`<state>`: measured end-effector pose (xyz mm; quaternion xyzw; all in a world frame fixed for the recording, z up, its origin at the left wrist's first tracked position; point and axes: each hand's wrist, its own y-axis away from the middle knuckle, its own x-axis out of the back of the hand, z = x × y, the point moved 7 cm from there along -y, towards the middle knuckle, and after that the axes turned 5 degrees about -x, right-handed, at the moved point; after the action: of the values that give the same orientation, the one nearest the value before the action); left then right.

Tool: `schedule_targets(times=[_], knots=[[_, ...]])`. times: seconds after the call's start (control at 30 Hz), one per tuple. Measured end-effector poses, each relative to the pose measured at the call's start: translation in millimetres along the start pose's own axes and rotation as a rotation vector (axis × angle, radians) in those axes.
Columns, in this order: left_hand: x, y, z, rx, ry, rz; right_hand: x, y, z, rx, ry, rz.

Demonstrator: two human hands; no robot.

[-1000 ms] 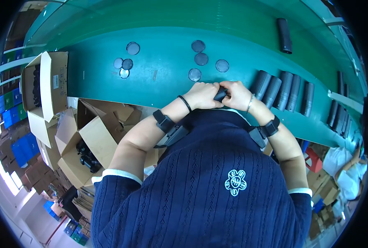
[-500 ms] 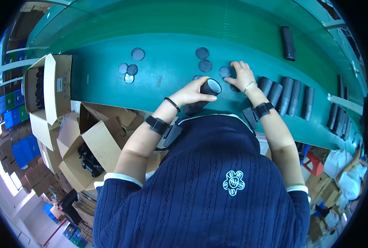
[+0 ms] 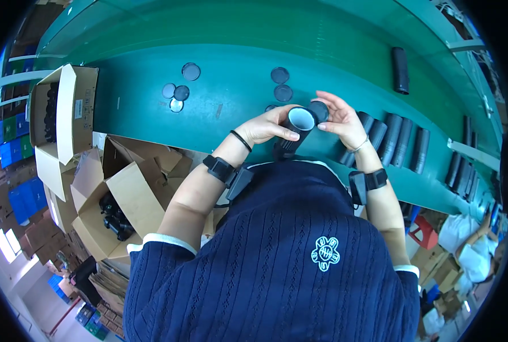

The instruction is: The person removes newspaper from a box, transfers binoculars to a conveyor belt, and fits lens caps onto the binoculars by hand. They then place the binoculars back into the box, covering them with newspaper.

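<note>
A black ribbed tube (image 3: 292, 139) is in my left hand (image 3: 265, 126), its pale-lined open end tilted up. My right hand (image 3: 347, 124) pinches a round black cap (image 3: 319, 110) close against the right side of the tube's rim. Whether cap and rim touch I cannot tell. Beyond my hands, two dark discs (image 3: 279, 74) lie one behind the other, and another is partly covered by my left hand. Farther left on the green table (image 3: 134, 108) is a cluster of several discs (image 3: 181, 93), one of them pale and shiny.
Several black tubes (image 3: 402, 141) lie side by side right of my right hand. Another tube (image 3: 400, 70) rests farther back. At the far right are more tubes (image 3: 462, 171) behind a pale bar. Open cartons (image 3: 83, 108) at the left hold black parts (image 3: 115, 216).
My right hand has lifted a cap off the table and brought it left and nearer, beside the tube. The tube has shifted slightly right in my left hand.
</note>
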<state>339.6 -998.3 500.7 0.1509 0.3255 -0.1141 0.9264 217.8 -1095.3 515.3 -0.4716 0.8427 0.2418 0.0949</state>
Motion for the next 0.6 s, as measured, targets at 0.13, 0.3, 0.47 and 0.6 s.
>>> schedule_targets(times=[0.13,0.3,0.47,0.6], knots=[[-13,-11,2,-0.006,0.014,-0.013,1,9,5,0.021,-0.218,-0.025],[-21,-18,0,-0.016,-0.359,-0.008,20,25,-27,0.043,-0.014,0.086],[-29,-24,1,-0.117,-0.577,-0.038,6,41,-40,0.068,0.429,0.027],[-31,-27,-9,-0.077,-0.616,-0.08,-18,46,-51,0.088,0.834,0.033]])
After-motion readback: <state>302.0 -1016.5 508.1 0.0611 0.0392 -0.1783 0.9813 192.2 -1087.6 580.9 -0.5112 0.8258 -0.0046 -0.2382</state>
